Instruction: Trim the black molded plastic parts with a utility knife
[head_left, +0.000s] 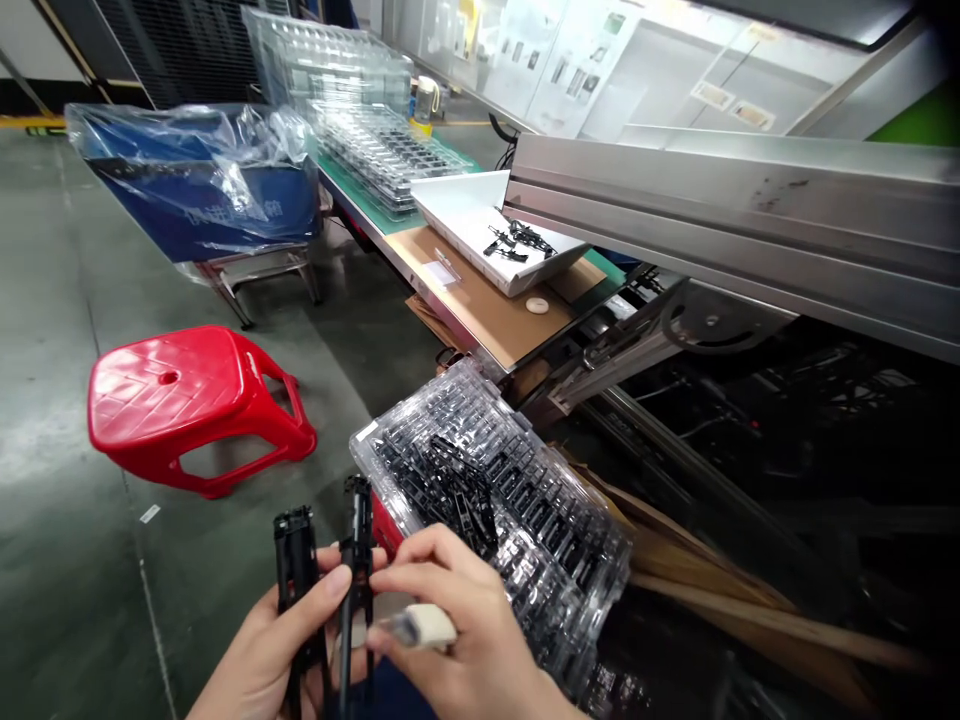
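Observation:
My left hand [255, 655] is closed around two long black plastic parts [295, 555], held upright side by side, the thumb pressing on the right one. My right hand [480, 625] grips a small tool with a cream handle [433, 626] and a short metallic end; blur hides its exact kind. That end is beside the lower half of the right black part, and my right index finger touches the part higher up. Just beyond my hands lies a clear plastic tray [525, 440] with black parts in its slots and a loose heap of black pieces [450, 490] on top.
A red stool [172, 390] stands at left, before a plastic-wrapped blue bin [210, 200]. On the bench [480, 325] are a white box [465, 215] with black parts and stacked clear trays [375, 150]. A metal beam [735, 220] juts in from the right.

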